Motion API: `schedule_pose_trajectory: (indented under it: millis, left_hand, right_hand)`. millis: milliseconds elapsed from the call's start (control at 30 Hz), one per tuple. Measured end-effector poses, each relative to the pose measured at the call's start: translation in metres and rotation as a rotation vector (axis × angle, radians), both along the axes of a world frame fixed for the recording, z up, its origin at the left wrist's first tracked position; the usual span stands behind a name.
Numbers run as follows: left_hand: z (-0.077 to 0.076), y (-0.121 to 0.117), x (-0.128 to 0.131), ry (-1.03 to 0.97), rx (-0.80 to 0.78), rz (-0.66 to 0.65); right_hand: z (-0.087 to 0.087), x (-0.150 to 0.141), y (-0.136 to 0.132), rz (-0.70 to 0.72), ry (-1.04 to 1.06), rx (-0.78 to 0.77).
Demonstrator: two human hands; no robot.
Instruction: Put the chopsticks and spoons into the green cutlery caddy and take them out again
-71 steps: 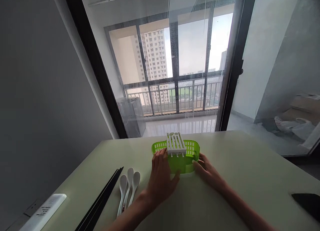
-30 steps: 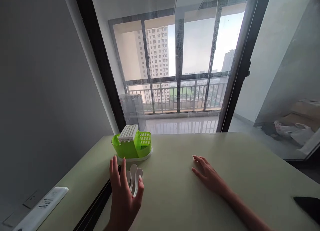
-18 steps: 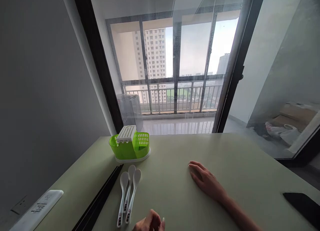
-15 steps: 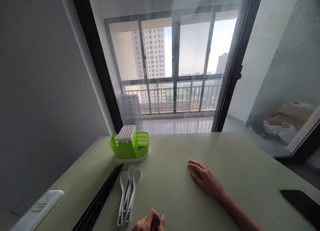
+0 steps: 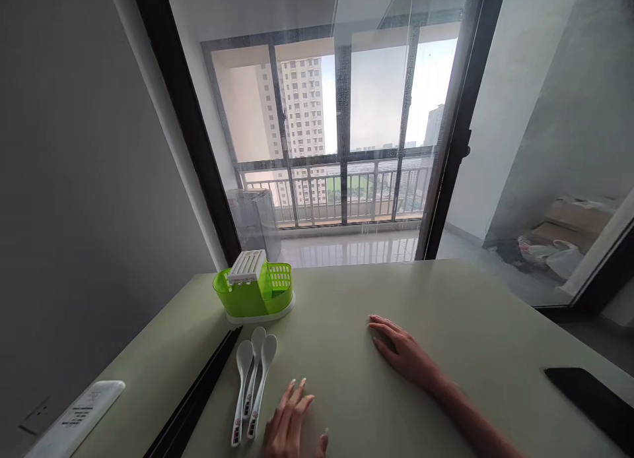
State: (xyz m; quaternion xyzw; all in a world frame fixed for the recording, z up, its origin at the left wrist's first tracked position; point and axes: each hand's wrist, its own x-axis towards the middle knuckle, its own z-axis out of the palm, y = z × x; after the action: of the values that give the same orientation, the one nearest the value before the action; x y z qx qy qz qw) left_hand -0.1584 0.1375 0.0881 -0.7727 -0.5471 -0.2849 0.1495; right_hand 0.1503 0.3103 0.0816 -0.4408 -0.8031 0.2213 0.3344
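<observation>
My left hand [image 5: 290, 424] is at the near edge of the view, fingers stretched out and apart over the table, holding nothing. Just left of it lie three white spoons [image 5: 255, 379], bowls pointing away from me, with dark and red marks on the handles. Further left is a bundle of black chopsticks [image 5: 201, 392]. My right hand [image 5: 403, 352] rests on the table to the right of the middle, palm down, fingers extended and nothing in them. Behind the spoons stands a bright green utensil holder [image 5: 252, 299] with a white slotted top and white base.
The pale green table [image 5: 337, 299] reaches to a glass door [image 5: 341, 148] in a dark frame. A white power strip or box [image 5: 79, 415] lies at the left edge. On the right is a flat black object [image 5: 587, 398]. A grey wall [image 5: 89, 181] borders the left side.
My left hand has uncurled from a loosely closed shape, and its fingers now reach forward over the table. My right hand stays in place. The view has shifted slightly.
</observation>
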Motion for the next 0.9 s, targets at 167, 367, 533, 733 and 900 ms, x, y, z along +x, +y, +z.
schedule_pose_trajectory:
  millis: [167, 367, 533, 733, 900]
  left_hand:
    - [-0.013, 0.005, -0.001, 0.145, 0.072, 0.020]
    - [-0.019, 0.008, -0.004, 0.217, 0.101, 0.019]
    - [-0.023, 0.008, -0.005, 0.180, 0.096, 0.017]
    - [-0.020, 0.008, -0.004, 0.197, 0.096, 0.013]
    - [-0.013, 0.006, -0.003, 0.274, 0.116, 0.018]
  right_hand:
    - [-0.002, 0.001, 0.002, 0.018, 0.020, 0.007]
    - [0.001, 0.000, 0.002, 0.040, 0.013, 0.013]
    - [0.000, 0.000, 0.002, 0.041, 0.013, 0.007]
    - [-0.002, 0.000, 0.003, 0.044, 0.017, 0.018]
    - [-0.002, 0.001, 0.004, 0.040, 0.004, 0.022]
